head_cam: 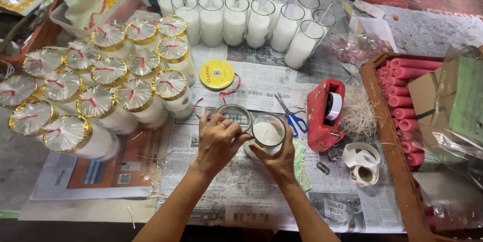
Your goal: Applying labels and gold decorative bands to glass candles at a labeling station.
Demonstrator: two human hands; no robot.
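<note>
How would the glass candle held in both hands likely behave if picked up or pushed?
The glass candle is filled with white wax, so probably heavy for its size. Its clear, smooth wall looks breakable and possibly slippery. The right hand cradles it tilted; laid down, the round shape would likely roll.

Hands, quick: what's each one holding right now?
Left hand: fingers pinched on a clear round lid beside the glass.
Right hand: closed around the glass candle jar, cupping it from below.

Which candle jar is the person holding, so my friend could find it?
Start at the red tape dispenser on the newspaper. Just left of it, the right hand holds a glass candle jar, the left hand beside it. Unlike the gold-rimmed wrapped jars, it is open-topped and alone.
</note>
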